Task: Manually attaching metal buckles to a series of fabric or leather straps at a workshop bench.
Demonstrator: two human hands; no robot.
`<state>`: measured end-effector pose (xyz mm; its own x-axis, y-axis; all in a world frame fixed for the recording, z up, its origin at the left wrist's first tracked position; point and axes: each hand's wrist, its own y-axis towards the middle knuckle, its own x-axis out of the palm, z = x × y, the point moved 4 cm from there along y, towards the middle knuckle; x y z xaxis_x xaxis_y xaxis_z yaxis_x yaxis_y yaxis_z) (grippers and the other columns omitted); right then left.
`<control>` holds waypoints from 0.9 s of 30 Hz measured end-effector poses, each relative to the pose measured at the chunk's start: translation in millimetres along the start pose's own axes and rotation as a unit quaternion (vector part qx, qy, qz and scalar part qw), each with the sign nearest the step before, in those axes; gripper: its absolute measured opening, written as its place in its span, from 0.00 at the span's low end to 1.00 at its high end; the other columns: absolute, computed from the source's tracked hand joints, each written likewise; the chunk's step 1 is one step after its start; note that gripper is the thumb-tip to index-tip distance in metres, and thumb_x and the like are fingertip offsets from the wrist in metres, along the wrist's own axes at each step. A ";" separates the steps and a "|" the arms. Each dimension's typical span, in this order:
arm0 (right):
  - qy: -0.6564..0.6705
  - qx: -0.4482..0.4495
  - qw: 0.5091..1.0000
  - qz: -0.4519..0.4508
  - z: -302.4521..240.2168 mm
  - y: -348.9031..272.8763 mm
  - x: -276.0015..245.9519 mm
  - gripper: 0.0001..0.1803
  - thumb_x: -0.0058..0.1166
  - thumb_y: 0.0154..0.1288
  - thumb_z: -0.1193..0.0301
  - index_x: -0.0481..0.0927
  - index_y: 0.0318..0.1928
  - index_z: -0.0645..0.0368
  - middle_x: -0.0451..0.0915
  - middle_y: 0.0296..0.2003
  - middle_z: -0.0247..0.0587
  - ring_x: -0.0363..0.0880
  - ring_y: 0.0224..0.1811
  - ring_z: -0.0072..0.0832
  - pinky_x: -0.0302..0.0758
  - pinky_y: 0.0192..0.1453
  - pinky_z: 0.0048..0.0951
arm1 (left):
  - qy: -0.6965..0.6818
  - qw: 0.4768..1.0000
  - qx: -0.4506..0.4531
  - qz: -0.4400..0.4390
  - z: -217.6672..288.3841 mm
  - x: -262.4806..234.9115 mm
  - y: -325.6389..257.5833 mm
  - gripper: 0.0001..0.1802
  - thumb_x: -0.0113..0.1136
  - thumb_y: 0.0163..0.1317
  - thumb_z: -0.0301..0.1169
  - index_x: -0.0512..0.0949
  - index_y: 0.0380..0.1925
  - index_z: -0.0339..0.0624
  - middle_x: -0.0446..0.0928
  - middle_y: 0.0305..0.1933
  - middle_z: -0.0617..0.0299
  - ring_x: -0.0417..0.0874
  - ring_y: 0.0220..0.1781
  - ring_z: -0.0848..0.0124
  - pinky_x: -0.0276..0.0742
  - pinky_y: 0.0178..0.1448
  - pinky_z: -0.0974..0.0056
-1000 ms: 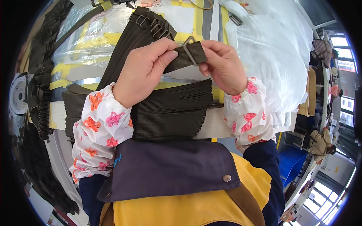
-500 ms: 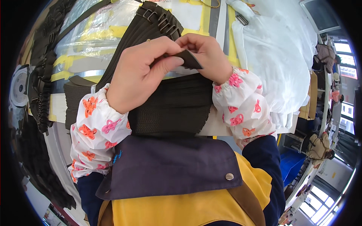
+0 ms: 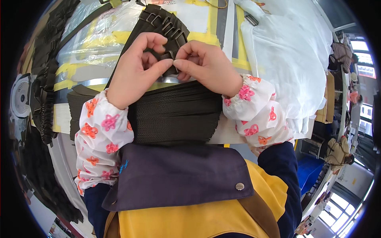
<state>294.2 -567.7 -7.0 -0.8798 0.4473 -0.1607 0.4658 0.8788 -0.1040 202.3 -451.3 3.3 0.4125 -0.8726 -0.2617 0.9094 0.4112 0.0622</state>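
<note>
My left hand (image 3: 137, 71) and my right hand (image 3: 208, 65) meet at the thumb tips over a short dark webbing strap (image 3: 171, 71) with a metal buckle by it. My right thumb and forefinger are closed in a pinch on the strap. My left thumb presses at the same spot, its forefinger lifted and the other fingers curled, partly hidden. Just beyond lie several dark straps with metal buckles (image 3: 168, 27), side by side. Closer to me, below my hands, a thick stack of cut dark webbing pieces (image 3: 178, 115) rests on the table.
White sheer fabric (image 3: 289, 59) covers the table's right side. Clear plastic sheeting (image 3: 95, 43) and yellow tape (image 3: 65, 85) lie on the left. A bundle of dark straps (image 3: 43, 91) hangs at the far left beside a white fan (image 3: 20, 95). A blue bin (image 3: 311, 170) stands at the right.
The flat webbing end held up between my hands has turned down toward the buckled straps. My left forefinger has lifted away, and both hands have shifted slightly, the thumbs now meeting.
</note>
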 end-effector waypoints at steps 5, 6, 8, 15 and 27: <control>-0.028 0.004 0.999 0.033 -6.1 -8.9 -23.2 0.05 0.52 0.55 0.77 0.73 0.31 0.66 0.75 0.19 0.35 0.74 0.19 0.17 0.71 0.22 0.17 | 0.058 0.980 0.039 -0.185 -11.7 9.4 2.7 0.10 0.61 0.53 0.30 0.73 0.31 0.35 0.71 0.19 0.65 0.67 0.19 0.81 0.64 0.24 0.73; -0.029 0.005 0.999 0.033 -8.1 -8.2 -29.7 0.05 0.52 0.55 0.77 0.73 0.31 0.66 0.75 0.19 0.35 0.74 0.19 0.17 0.71 0.22 0.17 | 0.057 0.980 0.038 -0.184 -11.6 12.9 6.2 0.10 0.61 0.53 0.30 0.73 0.31 0.35 0.71 0.19 0.65 0.67 0.19 0.81 0.64 0.24 0.73; -0.129 -0.059 0.986 0.086 -21.6 -5.1 -57.3 0.06 0.52 0.55 0.75 0.73 0.32 0.66 0.75 0.20 0.38 0.75 0.19 0.20 0.72 0.23 0.19 | 0.126 0.984 0.057 -0.113 -11.6 12.4 16.3 0.10 0.59 0.54 0.32 0.73 0.29 0.35 0.72 0.18 0.60 0.68 0.18 0.77 0.65 0.23 0.72; -0.665 0.014 0.709 0.236 18.6 42.7 -178.7 0.11 0.49 0.57 0.67 0.77 0.35 0.61 0.79 0.32 0.46 0.79 0.31 0.37 0.74 0.36 0.34 | 0.207 0.966 0.143 0.056 10.4 16.4 15.9 0.08 0.57 0.52 0.26 0.76 0.33 0.39 0.74 0.26 0.57 0.75 0.24 0.67 0.71 0.29 0.67; -0.739 0.110 0.618 0.245 13.8 52.0 -196.4 0.13 0.50 0.56 0.66 0.77 0.39 0.62 0.79 0.30 0.47 0.79 0.32 0.37 0.76 0.36 0.34 | 0.254 0.922 0.100 -0.275 -9.8 51.3 9.6 0.09 0.55 0.54 0.31 0.78 0.31 0.36 0.76 0.27 0.51 0.76 0.32 0.55 0.71 0.36 0.59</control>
<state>492.5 -612.1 5.6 0.3424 -0.1322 -0.9302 0.7866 0.5818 0.2069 231.7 -489.5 -18.9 -0.1459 -0.6774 -0.7210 0.9862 -0.1573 -0.0518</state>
